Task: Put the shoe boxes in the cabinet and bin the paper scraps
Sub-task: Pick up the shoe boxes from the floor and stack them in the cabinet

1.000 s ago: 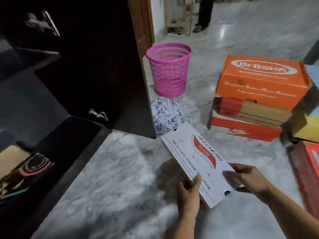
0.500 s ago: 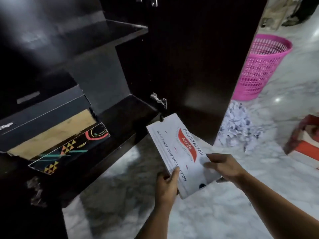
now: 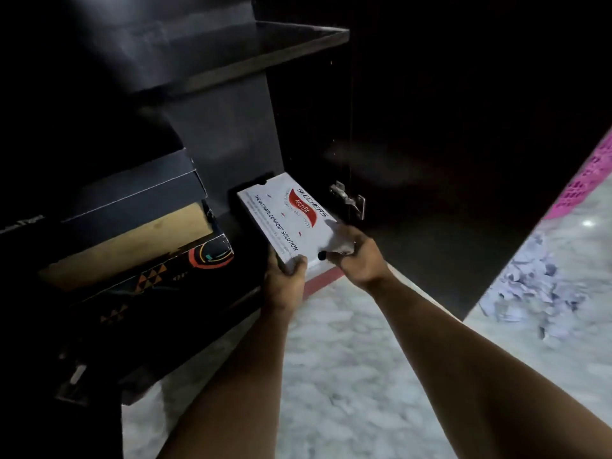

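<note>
The white shoe box (image 3: 284,220) has moved from over the floor into the cabinet's (image 3: 231,127) bottom compartment.

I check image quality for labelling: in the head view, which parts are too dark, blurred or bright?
Head view: the cabinet interior is very dark; the white shoe box is legible; the paper scraps and pink bin are motion-blurred; a small glare spot sits on the floor.
</note>
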Tool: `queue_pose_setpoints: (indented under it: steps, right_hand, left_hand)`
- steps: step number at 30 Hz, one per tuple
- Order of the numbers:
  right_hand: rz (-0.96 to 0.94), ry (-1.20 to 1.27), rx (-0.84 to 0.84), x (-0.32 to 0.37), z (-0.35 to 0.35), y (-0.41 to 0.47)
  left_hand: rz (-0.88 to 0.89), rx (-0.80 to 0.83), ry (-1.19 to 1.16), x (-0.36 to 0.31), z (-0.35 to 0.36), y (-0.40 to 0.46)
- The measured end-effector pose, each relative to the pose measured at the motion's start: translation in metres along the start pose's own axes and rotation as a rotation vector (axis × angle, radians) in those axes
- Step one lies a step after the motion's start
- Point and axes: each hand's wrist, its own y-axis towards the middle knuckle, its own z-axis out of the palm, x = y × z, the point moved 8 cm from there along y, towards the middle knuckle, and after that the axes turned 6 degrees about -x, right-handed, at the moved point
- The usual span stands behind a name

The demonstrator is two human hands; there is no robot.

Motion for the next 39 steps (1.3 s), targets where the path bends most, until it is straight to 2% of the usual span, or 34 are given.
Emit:
queue_pose_setpoints:
  steps: [6,11,14,16,18,21,24,27,31,34,39]
  right_hand:
    - [-0.08,-0.347,-0.049,0.003,0.034,0.032]
    - [-0.039,-0.533,-0.024,0.007,0.058,0.059]
    - [0.026,-0.504,0.02,0.009,0.065,0.072]
    - [0.078,-0.485,0.119,0.006,0.07,0.073]
    - [0.086,-0.487,0.163,0.002,0.067,0.068]
    - [-0.072,-0.39,-0.059,0.006,0.04,0.047]
    - [-0.062,-0.31,-0.153,-0.025,0.012,0.009]
    - [0.118,-0.34,-0.179,-0.077,-0.027,-0.037]
    - [0.326,-0.415,-0.177,-0.129,-0.101,-0.108]
    - [0.399,-0.445,-0.261,-0.144,-0.18,-0.161]
    - [0.553,-0.486,-0.578,-0.149,-0.361,-0.281]
  left_hand:
    - [0.117,-0.113,0.121,-0.01,-0.008,0.037]
    - [-0.05,-0.127,0.242,0.007,-0.003,0.08]
    - [-0.085,-0.155,0.277,-0.015,-0.006,0.081]
    - [-0.058,-0.195,0.283,-0.023,-0.007,0.076]
    - [-0.05,-0.206,0.219,-0.02,-0.003,0.055]
    - [-0.093,-0.186,0.178,-0.002,0.001,0.022]
    - [-0.12,-0.045,0.343,0.024,0.014,-0.005]
    - [-0.133,0.096,0.497,0.041,0.034,-0.04]
    - [-0.029,0.348,0.596,0.034,0.096,-0.103]
    - [0.032,0.512,0.656,0.023,0.154,-0.164]
    - [0.18,0.859,0.602,-0.023,0.266,-0.318]
